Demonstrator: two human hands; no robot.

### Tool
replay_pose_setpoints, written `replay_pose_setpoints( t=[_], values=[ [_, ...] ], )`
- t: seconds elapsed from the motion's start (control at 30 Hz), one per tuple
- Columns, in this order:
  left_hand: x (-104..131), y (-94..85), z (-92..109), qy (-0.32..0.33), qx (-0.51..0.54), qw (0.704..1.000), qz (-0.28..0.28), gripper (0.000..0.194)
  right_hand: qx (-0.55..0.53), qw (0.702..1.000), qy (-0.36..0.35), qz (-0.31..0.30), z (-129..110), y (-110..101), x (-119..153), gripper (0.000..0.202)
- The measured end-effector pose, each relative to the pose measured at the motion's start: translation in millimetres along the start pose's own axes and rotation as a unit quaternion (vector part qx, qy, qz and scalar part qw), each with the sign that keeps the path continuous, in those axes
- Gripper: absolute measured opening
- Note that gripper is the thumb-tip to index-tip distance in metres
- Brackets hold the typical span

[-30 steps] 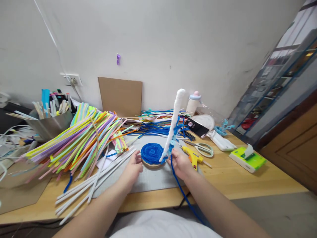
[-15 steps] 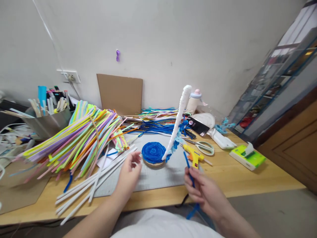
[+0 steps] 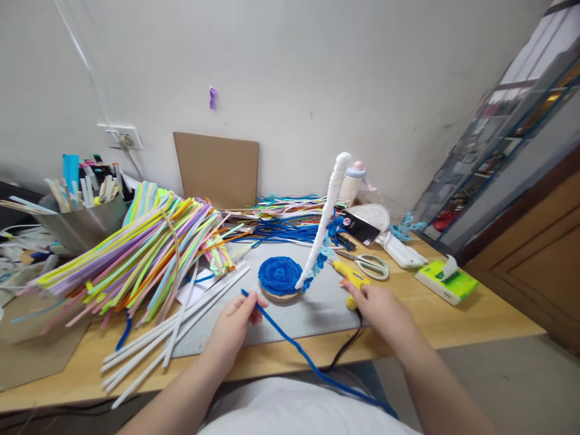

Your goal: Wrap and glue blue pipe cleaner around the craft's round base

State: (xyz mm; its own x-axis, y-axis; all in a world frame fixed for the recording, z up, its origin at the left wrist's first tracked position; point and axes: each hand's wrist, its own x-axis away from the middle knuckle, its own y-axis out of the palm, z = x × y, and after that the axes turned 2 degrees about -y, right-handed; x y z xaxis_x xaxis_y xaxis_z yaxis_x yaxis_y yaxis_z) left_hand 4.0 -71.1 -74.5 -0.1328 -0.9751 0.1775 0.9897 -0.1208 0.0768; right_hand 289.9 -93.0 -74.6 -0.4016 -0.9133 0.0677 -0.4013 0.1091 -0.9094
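A blue pipe cleaner (image 3: 296,346) is pinched near its end in my left hand (image 3: 236,320), and its length trails down to the right across my lap. My right hand (image 3: 374,302) is at the yellow glue gun (image 3: 354,277), with fingers on its body; how firmly they close is hard to see. Between the hands stands a round base topped with a blue coil (image 3: 280,275). A white fuzzy stem (image 3: 327,217) leans up from the coil's right side, with blue petal-like pieces (image 3: 322,257) along it.
Pastel pipe cleaners (image 3: 136,260) and white sticks (image 3: 167,338) lie left. Scissors (image 3: 374,266), a white object (image 3: 405,252) and a tissue pack (image 3: 446,281) are on the right. Blue pipe cleaners (image 3: 290,231) and cardboard (image 3: 217,169) are behind. A black cord (image 3: 347,345) hangs over the edge.
The blue pipe cleaner has passed from my right hand to my left. My right hand has moved up to the glue gun, which has shifted slightly.
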Motion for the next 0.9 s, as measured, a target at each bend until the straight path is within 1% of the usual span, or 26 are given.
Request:
replay_pose_setpoints(
  t=[0.03, 0.1, 0.2, 0.27, 0.3, 0.33, 0.37, 0.4, 0.47, 0.5, 0.57, 0.6, 0.63, 0.67, 0.7, 0.73, 0.77, 0.8, 0.87, 0.9],
  values=[
    [-4.5, -3.6, -0.6, 0.011, -0.019, 1.0, 0.02, 0.048, 0.026, 0.999, 0.028, -0.016, 6.8, -1.6, -12.4, 0.06],
    [-9.9, -7.8, -3.9, 0.018, -0.04, 0.998, 0.044, 0.048, 0.034, 0.998, 0.038, -0.029, 16.8, -0.5, -31.2, 0.058],
    [-9.6, -8.4, -10.0, 0.022, -0.041, 0.997, 0.062, 0.048, 0.002, 1.0, 0.007, -0.025, 24.4, 7.8, -41.1, 0.044],
    [-6.4, -8.2, -12.4, 0.034, -0.047, 0.996, 0.062, 0.047, -0.063, 0.998, 0.007, -0.028, 27.4, 12.8, -36.7, 0.035],
    [-4.9, -8.5, -13.0, 0.039, -0.054, 0.996, 0.057, 0.046, -0.123, 0.992, 0.021, -0.031, 28.9, 14.1, -31.9, 0.031],
    [-3.9, -9.0, -13.5, 0.042, -0.061, 0.996, 0.048, 0.046, -0.203, 0.978, 0.037, -0.031, 30.4, 14.5, -26.0, 0.026],
    [-3.3, -9.9, -14.0, 0.041, -0.064, 0.996, 0.037, 0.045, -0.294, 0.954, 0.048, -0.034, 32.0, 13.7, -19.4, 0.024],
    [-3.2, -10.9, -14.5, 0.038, -0.065, 0.997, 0.028, 0.045, -0.387, 0.92, 0.051, -0.04, 33.5, 11.9, -12.5, 0.025],
    [-4.3, -12.8, -16.1, 0.028, -0.054, 0.998, 0.019, 0.044, -0.545, 0.835, 0.042, -0.061, 35.8, 5.3, 0.5, 0.032],
    [-5.0, -13.5, -17.0, 0.024, -0.047, 0.998, 0.018, 0.044, -0.603, 0.793, 0.036, -0.076, 36.4, 1.1, 6.0, 0.035],
    [-6.0, -14.1, -18.4, 0.021, -0.035, 0.999, 0.019, 0.044, -0.686, 0.72, 0.022, -0.099, 36.4, -7.7, 14.2, 0.03],
    [-6.1, -14.0, -18.7, 0.02, -0.032, 0.999, 0.019, 0.044, -0.715, 0.691, 0.008, -0.1, 36.0, -11.6, 17.1, 0.027],
    [-5.9, -13.7, -18.7, 0.021, -0.031, 0.999, 0.019, 0.044, -0.735, 0.671, -0.011, -0.096, 35.5, -14.8, 19.6, 0.029],
    [-5.4, -13.3, -18.4, 0.022, -0.031, 0.999, 0.019, 0.044, -0.743, 0.663, -0.033, -0.09, 34.9, -16.9, 22.1, 0.032],
    [-4.9, -12.8, -18.0, 0.022, -0.031, 0.999, 0.019, 0.044, -0.739, 0.667, -0.054, -0.083, 34.0, -18.0, 25.0, 0.034],
    [-4.5, -12.3, -17.6, 0.023, -0.032, 0.999, 0.021, 0.044, -0.72, 0.686, -0.069, -0.077, 32.8, -17.8, 28.6, 0.035],
    [-4.2, -11.9, -17.2, 0.022, -0.035, 0.999, 0.023, 0.044, -0.686, 0.719, -0.077, -0.077, 30.7, -16.5, 33.1, 0.034],
    [-4.1, -11.6, -17.2, 0.022, -0.039, 0.999, 0.028, 0.044, -0.636, 0.763, -0.081, -0.087, 27.3, -14.1, 38.5, 0.034],
    [-4.6, -11.4, -18.0, 0.023, -0.057, 0.997, 0.043, 0.043, -0.505, 0.852, -0.08, -0.114, 15.0, -6.9, 50.9, 0.032],
    [-5.0, -11.4, -18.9, 0.026, -0.073, 0.996, 0.051, 0.043, -0.437, 0.885, -0.084, -0.135, 5.8, -2.5, 56.8, 0.031]
  ],
)
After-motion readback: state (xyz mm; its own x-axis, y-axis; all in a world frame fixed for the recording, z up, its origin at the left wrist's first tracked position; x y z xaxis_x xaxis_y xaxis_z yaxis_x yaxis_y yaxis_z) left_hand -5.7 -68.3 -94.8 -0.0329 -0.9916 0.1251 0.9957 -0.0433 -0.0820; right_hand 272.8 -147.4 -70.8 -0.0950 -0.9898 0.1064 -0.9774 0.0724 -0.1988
